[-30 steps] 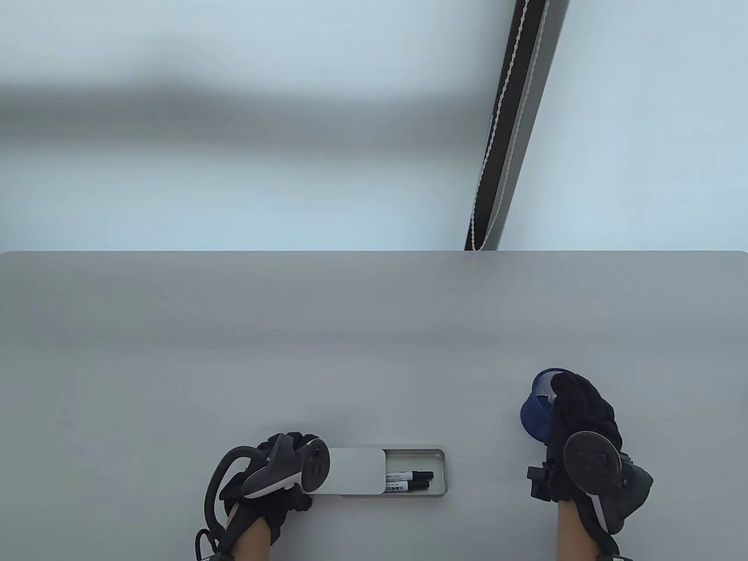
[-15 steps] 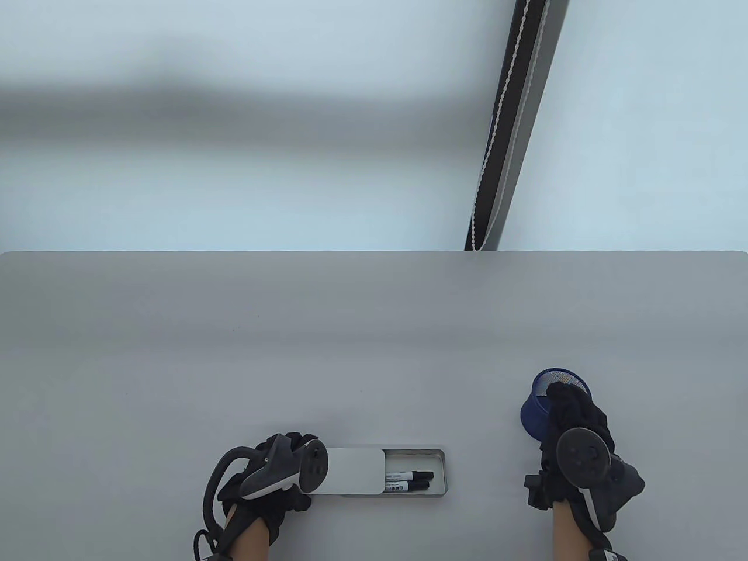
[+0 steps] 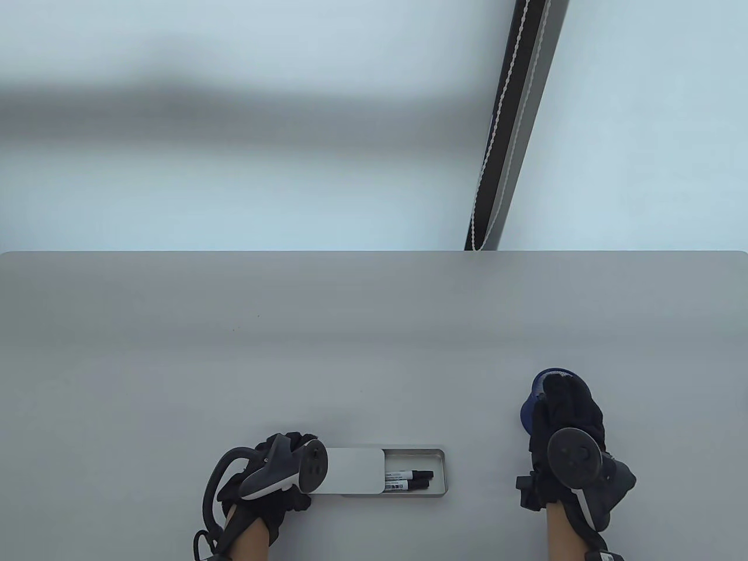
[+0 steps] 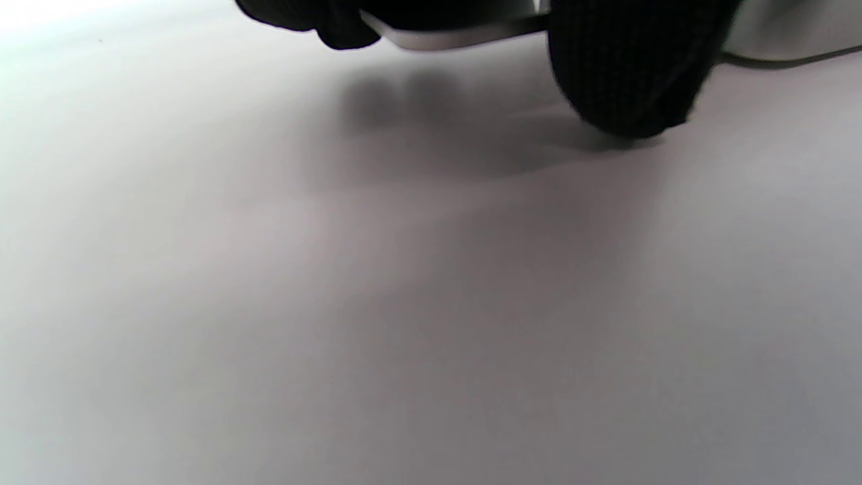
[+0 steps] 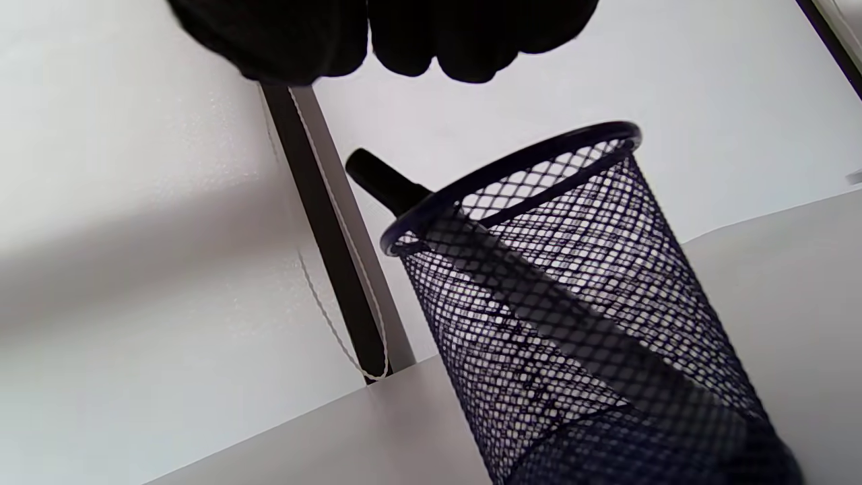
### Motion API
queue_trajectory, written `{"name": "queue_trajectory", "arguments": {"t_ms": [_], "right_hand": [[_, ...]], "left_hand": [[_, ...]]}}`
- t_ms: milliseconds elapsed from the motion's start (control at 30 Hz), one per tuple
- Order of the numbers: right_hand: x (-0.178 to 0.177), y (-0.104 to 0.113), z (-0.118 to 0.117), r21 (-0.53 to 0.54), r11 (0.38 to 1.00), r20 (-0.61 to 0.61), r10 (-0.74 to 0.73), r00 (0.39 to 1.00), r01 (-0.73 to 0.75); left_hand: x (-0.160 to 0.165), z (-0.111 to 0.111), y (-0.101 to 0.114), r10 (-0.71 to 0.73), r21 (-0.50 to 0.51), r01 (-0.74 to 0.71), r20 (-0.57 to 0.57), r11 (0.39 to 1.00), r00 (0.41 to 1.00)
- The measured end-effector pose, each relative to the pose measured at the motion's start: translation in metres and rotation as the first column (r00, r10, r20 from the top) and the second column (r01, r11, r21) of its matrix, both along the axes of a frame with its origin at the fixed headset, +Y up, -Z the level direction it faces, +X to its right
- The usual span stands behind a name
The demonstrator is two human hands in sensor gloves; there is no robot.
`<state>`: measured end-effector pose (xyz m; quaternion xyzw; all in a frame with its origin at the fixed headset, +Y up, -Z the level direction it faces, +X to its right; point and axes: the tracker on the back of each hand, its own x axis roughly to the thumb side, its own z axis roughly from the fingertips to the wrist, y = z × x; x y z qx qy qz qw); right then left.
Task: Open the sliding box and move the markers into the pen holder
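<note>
The metal sliding box (image 3: 437,463) lies near the table's front edge, its lid (image 3: 356,470) pushed left so the right end is uncovered. Two black markers (image 3: 412,480) lie side by side in the uncovered part. My left hand (image 3: 286,501) grips the box's left end; in the left wrist view a gloved finger (image 4: 626,74) rests beside the box's edge (image 4: 444,37). My right hand (image 3: 564,400) hovers over the blue mesh pen holder (image 3: 529,412), holding nothing. In the right wrist view a black marker (image 5: 380,178) leans inside the pen holder (image 5: 572,303), below my fingertips (image 5: 465,47).
The grey table (image 3: 350,350) stretches far back from the box and holder. Behind its far edge a dark post with a white cord (image 3: 502,146) stands against a pale wall.
My right hand has drifted a little left and now covers more of the pen holder's rim. The left hand and the box have not moved.
</note>
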<state>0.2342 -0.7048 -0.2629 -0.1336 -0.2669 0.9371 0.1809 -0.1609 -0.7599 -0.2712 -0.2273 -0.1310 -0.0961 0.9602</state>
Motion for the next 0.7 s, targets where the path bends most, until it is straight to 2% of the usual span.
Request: {"name": "queue_trajectory", "arguments": {"t_ms": [100,300,500,700], "right_hand": [[-0.021,0.003,-0.002,-0.018,0.999,-0.075,0.04,0.996,-0.042],[-0.068,-0.002,-0.006,-0.145,0.98,-0.259,0.097,0.961,-0.138],[-0.107,-0.02,-0.009,-0.281,0.922,-0.427,0.129,0.895,-0.267],[-0.128,-0.035,-0.01,-0.367,0.861,-0.516,0.127,0.847,-0.352]], "left_hand": [[0.0,0.0,0.0,0.004,-0.001,-0.004,0.0,1.0,1.0],[-0.001,0.0,0.0,0.013,-0.001,-0.013,-0.001,1.0,1.0],[-0.002,0.001,0.0,0.019,-0.006,-0.019,-0.002,1.0,1.0],[-0.002,0.001,0.0,0.017,-0.005,-0.017,0.001,1.0,1.0]]}}
